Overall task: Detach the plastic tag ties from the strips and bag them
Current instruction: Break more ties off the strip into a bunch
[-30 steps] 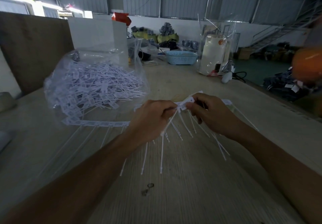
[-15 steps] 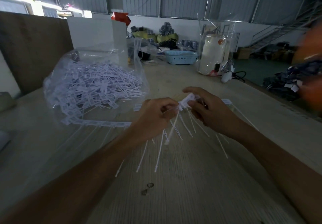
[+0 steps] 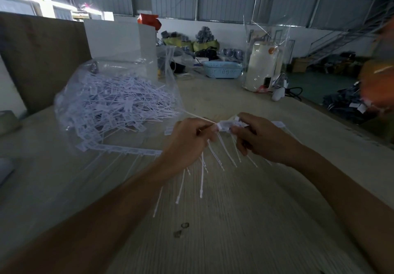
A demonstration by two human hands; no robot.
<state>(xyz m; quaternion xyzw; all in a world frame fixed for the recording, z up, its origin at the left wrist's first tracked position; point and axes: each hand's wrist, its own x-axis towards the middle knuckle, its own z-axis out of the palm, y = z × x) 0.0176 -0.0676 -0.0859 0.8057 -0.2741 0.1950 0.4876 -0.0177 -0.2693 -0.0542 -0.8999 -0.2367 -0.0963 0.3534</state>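
Tag ties [image 3: 213, 156] hang in a fan from a short white strip [image 3: 227, 124] held just right of the clear bag [image 3: 119, 103] that is already heaped with loose ties. The right hand [image 3: 262, 137] pinches the strip's edge, while the left hand [image 3: 191, 141] is curled round a small bunch of detached ties and pinches one at the strip. Judging by this, the detaching step is in hand; next comes a short snap to free that tie, then carrying the bunch left into the bag's mouth. Another strip [image 3: 128, 150] lies against the bag's near edge. Beneath the bag runs a pale wooden table [image 3: 234, 231]; beyond the bag, a blue basket [image 3: 222, 69] and a dim warehouse.
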